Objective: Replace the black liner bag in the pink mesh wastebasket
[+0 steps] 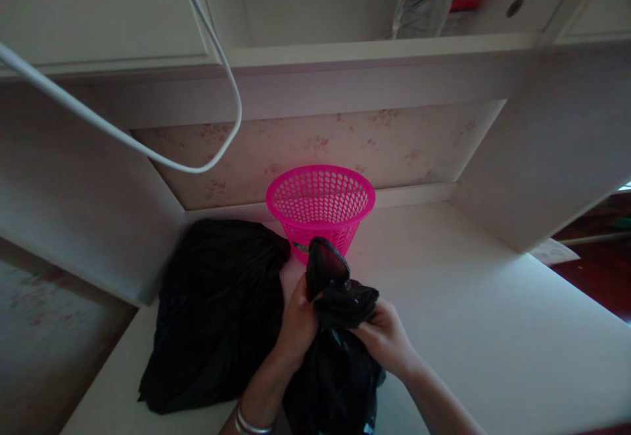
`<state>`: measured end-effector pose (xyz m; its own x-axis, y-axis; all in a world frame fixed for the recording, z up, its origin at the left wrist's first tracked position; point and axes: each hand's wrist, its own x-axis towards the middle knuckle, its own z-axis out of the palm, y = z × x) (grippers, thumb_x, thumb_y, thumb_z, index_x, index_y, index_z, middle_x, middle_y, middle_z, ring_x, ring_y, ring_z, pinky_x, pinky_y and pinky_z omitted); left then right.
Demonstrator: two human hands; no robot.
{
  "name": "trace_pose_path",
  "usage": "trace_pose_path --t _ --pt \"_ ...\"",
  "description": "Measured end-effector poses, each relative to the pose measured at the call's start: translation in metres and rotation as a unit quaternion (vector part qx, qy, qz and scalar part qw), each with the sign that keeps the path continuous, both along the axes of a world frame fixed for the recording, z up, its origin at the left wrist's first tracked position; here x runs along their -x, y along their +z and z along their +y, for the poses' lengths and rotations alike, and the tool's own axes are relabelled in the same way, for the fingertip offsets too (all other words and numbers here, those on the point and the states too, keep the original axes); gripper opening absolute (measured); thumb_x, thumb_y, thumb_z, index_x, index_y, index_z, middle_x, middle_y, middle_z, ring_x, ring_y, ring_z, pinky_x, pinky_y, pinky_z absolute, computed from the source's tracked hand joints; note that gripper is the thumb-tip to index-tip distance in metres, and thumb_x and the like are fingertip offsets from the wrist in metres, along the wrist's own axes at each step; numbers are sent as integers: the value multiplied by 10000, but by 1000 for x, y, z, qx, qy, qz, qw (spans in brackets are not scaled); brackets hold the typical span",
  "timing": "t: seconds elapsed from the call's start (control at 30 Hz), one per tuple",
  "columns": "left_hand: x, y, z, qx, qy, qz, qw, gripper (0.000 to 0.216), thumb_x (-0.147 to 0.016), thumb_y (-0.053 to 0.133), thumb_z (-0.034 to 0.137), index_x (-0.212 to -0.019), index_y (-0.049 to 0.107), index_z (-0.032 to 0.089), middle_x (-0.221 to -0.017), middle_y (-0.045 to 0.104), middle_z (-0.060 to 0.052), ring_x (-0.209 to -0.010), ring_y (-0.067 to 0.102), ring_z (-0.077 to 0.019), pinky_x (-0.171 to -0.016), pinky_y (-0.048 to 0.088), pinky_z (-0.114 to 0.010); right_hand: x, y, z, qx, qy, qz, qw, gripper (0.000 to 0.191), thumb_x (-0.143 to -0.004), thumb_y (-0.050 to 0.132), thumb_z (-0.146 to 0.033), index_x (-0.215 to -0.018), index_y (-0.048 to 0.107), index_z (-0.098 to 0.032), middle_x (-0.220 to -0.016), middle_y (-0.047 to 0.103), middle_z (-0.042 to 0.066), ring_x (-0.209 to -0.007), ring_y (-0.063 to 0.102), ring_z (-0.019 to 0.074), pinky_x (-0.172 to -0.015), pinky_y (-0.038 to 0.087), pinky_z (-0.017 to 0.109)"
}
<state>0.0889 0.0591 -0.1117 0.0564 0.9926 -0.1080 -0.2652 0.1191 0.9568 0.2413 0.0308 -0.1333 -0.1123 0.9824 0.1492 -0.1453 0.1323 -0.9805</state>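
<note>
A black plastic bag [335, 369] hangs between my two hands, its top bunched and partly spread. My left hand [300, 313], with a bracelet at the wrist, grips the bag's left side near the top; its fingertips are hidden behind the plastic. On the other side my right hand [384, 336] pinches the gathered plastic. Just beyond them stands an upright pink mesh basket [320, 225], its lower front covered by the bag. To the left, a larger black bag [217, 317] lies slumped on the white surface.
The white desktop [473, 297] runs out to the right. A white cable [197, 169] loops down at upper left. Above, an open shelf [374, 50] holds a clear plastic package [424, 8]. Side panels [557, 139] flank the nook, with flowered wallpaper [409, 139] behind.
</note>
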Motion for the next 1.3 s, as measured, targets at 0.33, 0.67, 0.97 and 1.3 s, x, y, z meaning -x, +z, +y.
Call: trace_pose_path --t 0.33,0.67,0.97,1.3 --pt "13 -22 -1 49 -70 -86 993 295 -768 819 406 -952 773 179 -996 796 -61 -1081 692 -291 -1033 494 -409 -5 -8 6 -14 -65 -62 996 319 -934 733 -512 -835 823 -223 -980 737 77 -969 654 243 -884 508 339" --pt "15 -23 0 59 15 -99 993 245 -744 868 344 -847 693 207 -767 675 35 -718 608 -143 -668 461 -225 7 -11 2 -30 -53 -46 997 269 -955 719 -469 -880 837 -239 -1096 732 81 -1071 645 258 -962 515 345" --pt "35 -22 -8 24 -235 -59 970 534 -649 960 491 -1076 835 197 -1015 795 -89 -915 697 -267 -865 523 -362 16 -12 7 1 -90 27 996 240 -848 839 -476 -964 797 -270 -939 763 50 -888 698 229 -868 575 366" --pt "37 -36 -10 -33 -214 64 974 210 -821 786 304 -664 729 178 -584 624 1 -563 494 -149 -579 407 -278 -11 -19 0 -12 -30 98 995 317 -881 800 -466 -1187 789 -384 -1281 603 55 -982 624 198 -887 541 331"
